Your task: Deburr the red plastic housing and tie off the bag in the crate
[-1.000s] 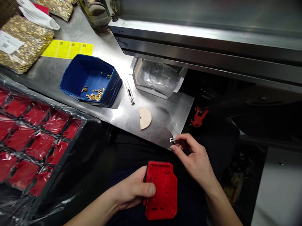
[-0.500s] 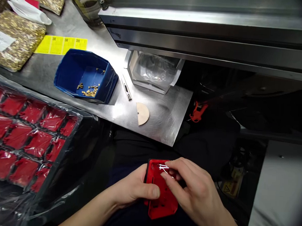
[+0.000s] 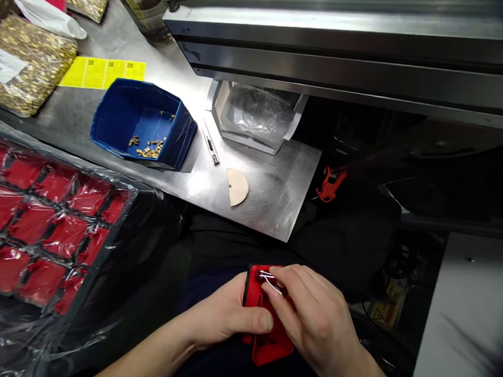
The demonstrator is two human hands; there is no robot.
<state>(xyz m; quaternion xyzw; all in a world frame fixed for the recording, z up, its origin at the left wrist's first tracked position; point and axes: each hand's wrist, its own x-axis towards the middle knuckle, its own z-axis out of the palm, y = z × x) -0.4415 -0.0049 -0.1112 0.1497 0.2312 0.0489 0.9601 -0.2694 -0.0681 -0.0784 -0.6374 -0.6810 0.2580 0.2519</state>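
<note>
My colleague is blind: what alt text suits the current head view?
A person's left hand holds a red shell while the right hand pinches a shiny metal item over its upper end. Beyond, a metal table bears a pale half-disc and a blue bin with golden pieces; red parts under plastic lie at left.

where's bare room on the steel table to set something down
The steel table is bare at its right corner, between pale half-disc, grey bin and table edge. A smaller bare patch lies between half-disc and blue bin, below the knife. The far left is crowded: bags, yellow labels, white glove.
</note>
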